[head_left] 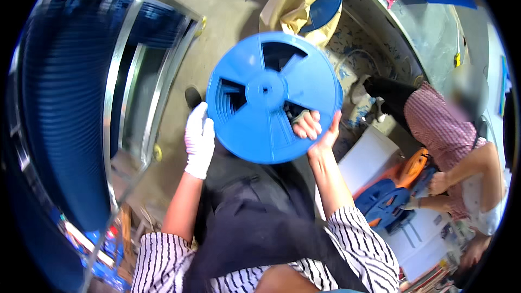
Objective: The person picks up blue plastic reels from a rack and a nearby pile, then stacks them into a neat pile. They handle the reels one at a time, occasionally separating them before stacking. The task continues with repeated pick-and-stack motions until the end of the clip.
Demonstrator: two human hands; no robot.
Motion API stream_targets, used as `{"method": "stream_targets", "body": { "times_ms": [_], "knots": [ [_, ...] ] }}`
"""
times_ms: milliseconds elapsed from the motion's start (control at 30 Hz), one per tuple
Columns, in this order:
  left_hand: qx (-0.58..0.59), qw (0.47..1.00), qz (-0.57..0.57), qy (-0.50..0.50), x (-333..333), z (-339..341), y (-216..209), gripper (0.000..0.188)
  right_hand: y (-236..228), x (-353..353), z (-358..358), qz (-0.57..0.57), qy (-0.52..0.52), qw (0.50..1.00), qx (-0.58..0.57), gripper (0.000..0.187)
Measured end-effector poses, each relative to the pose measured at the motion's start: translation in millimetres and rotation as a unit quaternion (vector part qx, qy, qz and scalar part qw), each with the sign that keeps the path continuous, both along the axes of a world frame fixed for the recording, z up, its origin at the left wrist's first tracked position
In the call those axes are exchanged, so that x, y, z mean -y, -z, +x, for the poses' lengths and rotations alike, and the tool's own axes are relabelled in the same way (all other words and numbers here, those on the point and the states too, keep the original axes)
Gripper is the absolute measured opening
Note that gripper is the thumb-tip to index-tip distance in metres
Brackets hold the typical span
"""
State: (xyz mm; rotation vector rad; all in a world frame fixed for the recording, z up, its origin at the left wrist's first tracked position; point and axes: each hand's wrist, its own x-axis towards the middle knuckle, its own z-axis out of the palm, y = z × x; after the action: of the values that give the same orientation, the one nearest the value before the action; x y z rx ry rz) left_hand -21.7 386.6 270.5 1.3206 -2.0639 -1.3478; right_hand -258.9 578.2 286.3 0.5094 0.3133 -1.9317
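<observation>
head camera: from my remote seat, the largest thing i see is a metal rack (116,81) at left, filled with dark blue ribbed stacks (65,103). at right, a co-worker (434,114) in a checked shirt handles a dark blue reel (388,201). centred above the wearer's lap is a stack of blue plastic reels (274,100), windowed face toward me; beyond it stands a tan sack (279,13). both forearms rise from the lower edge and converge on the stack. the left hand (199,144), white-gloved, cups the left rim, fingers partly bent; the bare right hand (323,138) grips the lower-right rim, fingers curled at a window.
</observation>
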Motion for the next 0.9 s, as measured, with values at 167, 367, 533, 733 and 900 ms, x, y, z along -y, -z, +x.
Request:
{"method": "stream_targets", "body": {
  "times_ms": [167,367,533,733,900],
  "knots": [
    [0.043,0.965,-0.151,0.212,55.7,-27.8,100.6,0.037,85.4,-22.0,19.4,-0.007,0.009,1.000,0.000,0.064],
    [0.094,0.925,-0.085,0.359,76.7,-35.4,117.2,0.040,137.5,-25.9,37.4,0.022,-0.034,0.999,0.031,0.066],
    [-0.004,0.990,0.013,0.138,106.2,-38.4,159.1,0.034,172.3,-31.3,40.8,0.016,-0.052,0.998,0.018,0.068],
    [-0.023,0.964,-0.150,0.218,92.8,-48.0,159.4,0.035,163.4,-28.0,31.6,-0.038,-0.043,0.994,-0.089,0.067],
    [-0.028,0.922,-0.314,0.226,55.1,0.2,135.8,0.036,156.9,-48.9,63.1,-0.167,0.050,0.981,-0.089,0.062]
  ]
}}
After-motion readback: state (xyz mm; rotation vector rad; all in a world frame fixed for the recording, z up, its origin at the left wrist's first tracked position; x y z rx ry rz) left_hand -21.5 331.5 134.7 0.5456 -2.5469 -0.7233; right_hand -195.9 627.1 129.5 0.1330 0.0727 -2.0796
